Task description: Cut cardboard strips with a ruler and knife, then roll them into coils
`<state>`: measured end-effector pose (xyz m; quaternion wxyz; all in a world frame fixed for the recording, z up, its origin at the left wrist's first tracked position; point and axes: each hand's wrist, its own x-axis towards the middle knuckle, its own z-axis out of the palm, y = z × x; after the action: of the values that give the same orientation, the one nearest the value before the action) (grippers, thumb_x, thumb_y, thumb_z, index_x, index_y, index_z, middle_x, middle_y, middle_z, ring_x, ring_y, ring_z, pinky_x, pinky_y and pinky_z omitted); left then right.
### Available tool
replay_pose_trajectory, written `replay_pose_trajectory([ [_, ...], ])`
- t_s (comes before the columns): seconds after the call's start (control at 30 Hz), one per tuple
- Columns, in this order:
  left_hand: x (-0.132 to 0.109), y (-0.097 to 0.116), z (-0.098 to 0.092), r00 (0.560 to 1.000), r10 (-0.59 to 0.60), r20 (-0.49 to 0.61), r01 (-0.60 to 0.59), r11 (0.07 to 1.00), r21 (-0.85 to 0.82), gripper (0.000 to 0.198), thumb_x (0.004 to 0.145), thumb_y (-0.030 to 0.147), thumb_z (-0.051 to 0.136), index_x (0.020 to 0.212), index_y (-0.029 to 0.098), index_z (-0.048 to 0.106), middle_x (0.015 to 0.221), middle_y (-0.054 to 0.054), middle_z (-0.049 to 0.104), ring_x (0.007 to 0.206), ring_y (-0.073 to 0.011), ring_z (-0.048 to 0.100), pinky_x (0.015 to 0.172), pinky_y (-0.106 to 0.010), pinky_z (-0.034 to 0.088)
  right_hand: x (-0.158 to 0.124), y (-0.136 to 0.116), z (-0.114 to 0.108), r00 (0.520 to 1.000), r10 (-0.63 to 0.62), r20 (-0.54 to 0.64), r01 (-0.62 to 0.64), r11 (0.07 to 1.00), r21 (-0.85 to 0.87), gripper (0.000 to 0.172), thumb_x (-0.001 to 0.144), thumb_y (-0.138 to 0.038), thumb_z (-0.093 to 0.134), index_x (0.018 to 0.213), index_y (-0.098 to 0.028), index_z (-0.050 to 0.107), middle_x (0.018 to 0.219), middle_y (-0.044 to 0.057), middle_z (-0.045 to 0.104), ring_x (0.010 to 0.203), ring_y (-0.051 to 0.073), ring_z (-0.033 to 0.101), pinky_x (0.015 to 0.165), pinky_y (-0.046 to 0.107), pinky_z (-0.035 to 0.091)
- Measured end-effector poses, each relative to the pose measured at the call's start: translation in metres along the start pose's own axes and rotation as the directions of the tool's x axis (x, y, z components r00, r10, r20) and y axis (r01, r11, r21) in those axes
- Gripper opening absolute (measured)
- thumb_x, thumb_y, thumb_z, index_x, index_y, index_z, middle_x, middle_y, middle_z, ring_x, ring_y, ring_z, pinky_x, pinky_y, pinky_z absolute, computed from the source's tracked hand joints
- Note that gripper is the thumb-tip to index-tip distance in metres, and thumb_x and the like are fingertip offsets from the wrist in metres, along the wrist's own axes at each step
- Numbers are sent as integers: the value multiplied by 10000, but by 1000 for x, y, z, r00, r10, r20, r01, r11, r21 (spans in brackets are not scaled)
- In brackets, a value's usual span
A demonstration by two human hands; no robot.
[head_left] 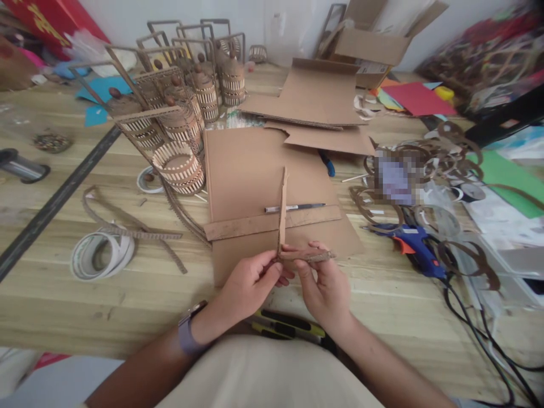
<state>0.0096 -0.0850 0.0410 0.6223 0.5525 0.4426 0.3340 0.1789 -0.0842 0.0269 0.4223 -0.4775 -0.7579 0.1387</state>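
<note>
Both hands pinch a thin cardboard strip (283, 209) bent into an L: one leg stands upright, the other lies flat to the right. My left hand (250, 283), with a watch on its wrist, grips the bend from the left. My right hand (325, 286) holds the flat leg from below. Under them lies a flat cardboard sheet (246, 170) with a pen (295, 208) and a long cardboard strip (272, 222) on it. A yellow-and-black utility knife (287, 326) rests near my lap.
Several cardboard lantern-like models (182, 107) stand at the back left. Tape rolls (100, 255) and loose strips lie at left. A blue glue gun (410, 241) with black cables, cardboard rings (425, 164), coloured paper (419, 99) and an open box (369, 45) are at right.
</note>
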Motion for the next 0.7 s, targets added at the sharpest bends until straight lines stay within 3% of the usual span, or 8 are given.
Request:
replay_pose_trajectory([
  [0.23,1,2,-2,1000,8,-7,-8,1000,17,334,979,347,469,1118,119,670,862,-63,730,776,-174,703,738,-268,560,0,-2,3,989,-148,-8,147,989,-32,192,969,-163,512,1113,-268,584,1040,13,772,1021,199,716,973,422,440],
  [0.33,0,2,-2,1000,-4,15,4,1000,-10,330,976,337,470,1116,122,679,860,-68,740,767,-175,713,728,-271,568,-1,-2,1,996,-90,8,90,992,-85,194,990,-185,461,1101,-276,593,1025,8,775,1006,201,710,967,426,453],
  [0.5,-1,0,0,999,-53,14,53,998,-28,307,960,303,484,1094,125,696,833,-66,746,757,-177,716,732,-281,575,-4,-1,3,993,92,-70,-97,992,-74,171,1011,-305,434,1059,-259,592,943,16,785,982,224,684,802,393,527],
  [0.57,0,0,0,999,-49,7,49,998,-40,313,959,322,496,1112,126,686,868,-70,744,792,-181,712,755,-288,574,-5,-1,4,993,98,-60,-101,994,-38,176,1015,-317,431,1060,-258,590,940,18,785,973,217,688,803,391,529],
  [0.7,3,0,-3,1000,-22,6,22,1000,-12,335,970,356,491,1134,124,669,889,-66,734,809,-177,697,763,-279,563,-4,0,5,1000,-1,5,1,1000,22,159,1010,-280,454,1057,-265,604,995,17,778,995,197,703,933,422,488],
])
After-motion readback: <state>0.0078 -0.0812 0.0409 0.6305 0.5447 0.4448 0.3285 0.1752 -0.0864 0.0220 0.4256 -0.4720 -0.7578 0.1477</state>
